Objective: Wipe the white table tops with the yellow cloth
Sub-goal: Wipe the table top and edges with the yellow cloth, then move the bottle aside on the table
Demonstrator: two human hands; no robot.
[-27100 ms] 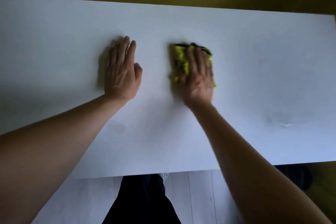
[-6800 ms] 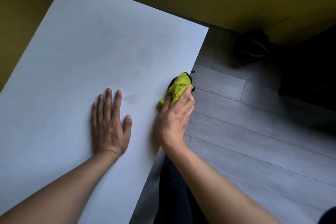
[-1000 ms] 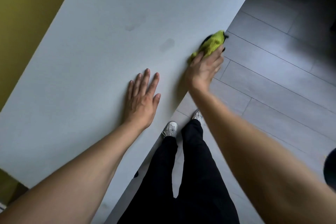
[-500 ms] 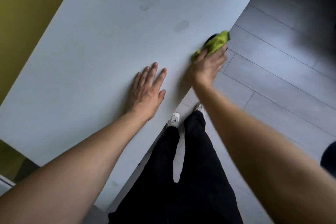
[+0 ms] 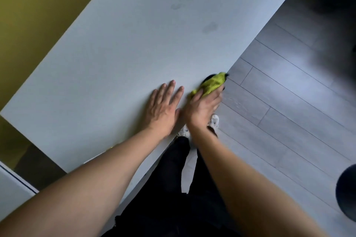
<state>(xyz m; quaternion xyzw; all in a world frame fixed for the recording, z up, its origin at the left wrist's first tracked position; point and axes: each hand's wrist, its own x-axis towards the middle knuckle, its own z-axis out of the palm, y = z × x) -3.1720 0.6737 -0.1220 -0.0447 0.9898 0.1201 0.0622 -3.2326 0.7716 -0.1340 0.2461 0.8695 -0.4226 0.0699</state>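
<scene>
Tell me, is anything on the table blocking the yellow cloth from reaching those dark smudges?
Nothing visible. The right hand holds the yellow cloth at the white table edge; bare tabletop lies between it and the smudges. The left hand lies beside.

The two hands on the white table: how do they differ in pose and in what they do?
The left hand lies flat with straight, spread fingers and holds nothing; the right hand grips the yellow cloth. The left hand rests inward on the white table; the right hand is at its edge. Both are bare.
</scene>
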